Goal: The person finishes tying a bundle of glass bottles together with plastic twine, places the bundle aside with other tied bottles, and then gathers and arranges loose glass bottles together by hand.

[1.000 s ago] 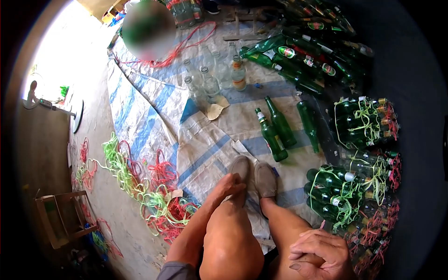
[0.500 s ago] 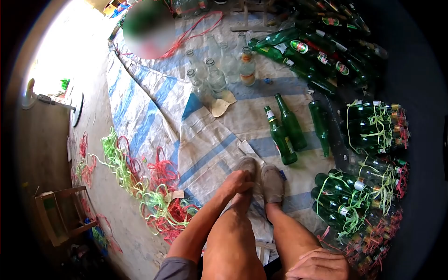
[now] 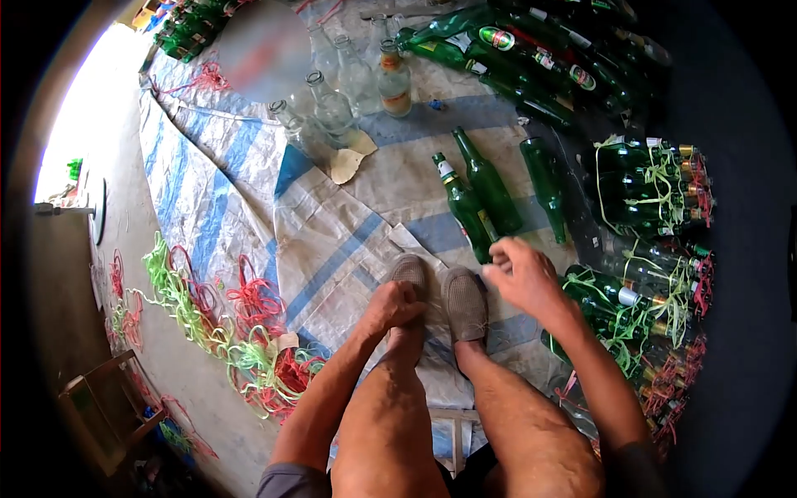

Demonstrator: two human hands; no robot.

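Note:
My left hand (image 3: 397,305) is closed, its fingers curled over the heel of my left shoe (image 3: 408,270); what they hold, if anything, is hidden. My right hand (image 3: 523,272) reaches forward with thumb and fingers apart, close to the base of a labelled green beer bottle (image 3: 462,207). That bottle lies beside a second green bottle (image 3: 491,187), both with necks pointing away from me. To their right lies another green bottle (image 3: 544,184), its neck toward me. My right shoe (image 3: 465,303) is just left of my right hand.
Clear glass bottles (image 3: 334,108) stand ahead on the striped sheet (image 3: 332,249), by a torn cardboard piece (image 3: 350,158). Green bottles (image 3: 531,75) are piled at the far right. String-tied bottle bundles (image 3: 652,187) line the right side. Tangled green and red string (image 3: 249,332) lies left, near a wooden stool (image 3: 108,407).
My right hand has left my right knee and moved forward to the green bottles. My left hand stays at my left shoe. The whole view has shifted a little.

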